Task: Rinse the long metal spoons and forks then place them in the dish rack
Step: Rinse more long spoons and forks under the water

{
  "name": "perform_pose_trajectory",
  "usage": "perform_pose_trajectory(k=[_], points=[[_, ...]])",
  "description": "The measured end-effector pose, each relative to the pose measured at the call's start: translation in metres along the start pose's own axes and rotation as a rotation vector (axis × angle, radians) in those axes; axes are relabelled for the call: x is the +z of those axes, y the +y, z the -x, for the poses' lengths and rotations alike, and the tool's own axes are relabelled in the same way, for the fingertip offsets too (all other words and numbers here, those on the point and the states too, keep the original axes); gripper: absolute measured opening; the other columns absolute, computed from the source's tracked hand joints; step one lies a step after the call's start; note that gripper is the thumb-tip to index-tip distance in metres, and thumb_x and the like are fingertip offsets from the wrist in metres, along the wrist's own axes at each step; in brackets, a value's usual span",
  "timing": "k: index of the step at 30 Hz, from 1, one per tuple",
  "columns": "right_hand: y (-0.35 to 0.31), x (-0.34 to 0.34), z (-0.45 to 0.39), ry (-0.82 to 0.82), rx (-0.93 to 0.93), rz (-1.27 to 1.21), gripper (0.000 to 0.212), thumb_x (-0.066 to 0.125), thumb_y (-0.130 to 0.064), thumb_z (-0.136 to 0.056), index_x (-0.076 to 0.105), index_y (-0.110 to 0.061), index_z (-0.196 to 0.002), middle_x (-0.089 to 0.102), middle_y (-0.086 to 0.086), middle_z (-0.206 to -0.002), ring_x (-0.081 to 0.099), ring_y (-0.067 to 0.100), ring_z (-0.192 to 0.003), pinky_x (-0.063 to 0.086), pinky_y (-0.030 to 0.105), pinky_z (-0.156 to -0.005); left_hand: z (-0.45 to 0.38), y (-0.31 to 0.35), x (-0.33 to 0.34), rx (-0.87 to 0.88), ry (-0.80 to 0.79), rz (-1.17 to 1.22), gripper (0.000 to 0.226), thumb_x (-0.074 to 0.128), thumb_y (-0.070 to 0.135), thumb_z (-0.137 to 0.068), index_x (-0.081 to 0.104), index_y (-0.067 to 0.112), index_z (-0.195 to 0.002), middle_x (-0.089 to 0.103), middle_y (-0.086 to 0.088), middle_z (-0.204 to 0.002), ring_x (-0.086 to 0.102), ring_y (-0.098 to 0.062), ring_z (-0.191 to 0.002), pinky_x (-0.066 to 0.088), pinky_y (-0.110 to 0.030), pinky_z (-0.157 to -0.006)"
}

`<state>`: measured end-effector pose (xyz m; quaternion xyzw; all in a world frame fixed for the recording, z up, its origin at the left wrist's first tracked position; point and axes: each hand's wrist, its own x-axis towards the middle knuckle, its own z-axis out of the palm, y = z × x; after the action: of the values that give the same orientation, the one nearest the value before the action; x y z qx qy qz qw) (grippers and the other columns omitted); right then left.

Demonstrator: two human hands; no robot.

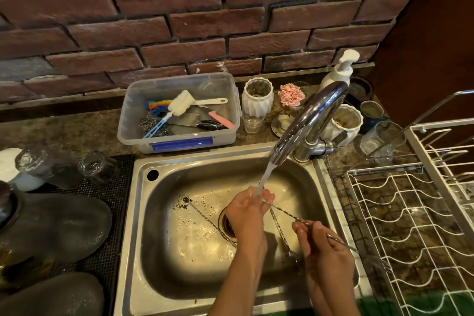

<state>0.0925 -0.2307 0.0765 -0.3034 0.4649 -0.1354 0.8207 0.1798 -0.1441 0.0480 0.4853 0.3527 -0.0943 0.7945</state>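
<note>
A: What sits along the left edge of the frame?

B: Upturned clear drinking glasses (98, 165) on a black mesh mat (116, 192). Right of them, at upper centre, a clear plastic tub with a blue latch (179, 145) holds brushes and scrubbers.

A: And in the middle?

B: A stainless steel sink basin (179, 251), speckled with crumbs. One long twisted-handle metal spoon (202, 217) lies on its floor, left of the drain. The curved chrome tap (307, 120) runs a stream of water down onto the left hand (246, 210).

A: How is that hand set?

B: Reaching in from the bottom edge, fingers curled round the upper end of a long twisted metal fork (289, 214), right under the stream.

A: The right hand (323, 249)?

B: Lower and further right, fingertips pinching the same fork partway along its stem; the tines point toward the bottom right. A second twisted utensil (278, 228) hangs between the hands; I cannot tell which hand holds it.

A: Far right?

B: The white wire dish rack (410, 226), beside the sink.
</note>
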Motion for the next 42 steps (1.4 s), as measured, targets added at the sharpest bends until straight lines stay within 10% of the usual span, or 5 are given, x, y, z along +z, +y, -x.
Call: perform_pose_trajectory(k=[42], points=[[0.063, 0.081, -0.02, -0.241, 0.232, 0.131, 0.018, 0.057, -0.004, -0.096, 0.064, 0.011, -0.106, 0.075, 0.022, -0.101, 0.075, 0.03, -0.098, 0.059, 0.04, -0.09, -0.014, 0.06, -0.118, 0.136, 0.335, -0.06, 0.012, 0.072, 0.007, -0.09, 0.072, 0.005, -0.078, 0.064, -0.006, -0.061, 0.054, -0.014, -0.057, 0.052, -0.02, -0.05]])
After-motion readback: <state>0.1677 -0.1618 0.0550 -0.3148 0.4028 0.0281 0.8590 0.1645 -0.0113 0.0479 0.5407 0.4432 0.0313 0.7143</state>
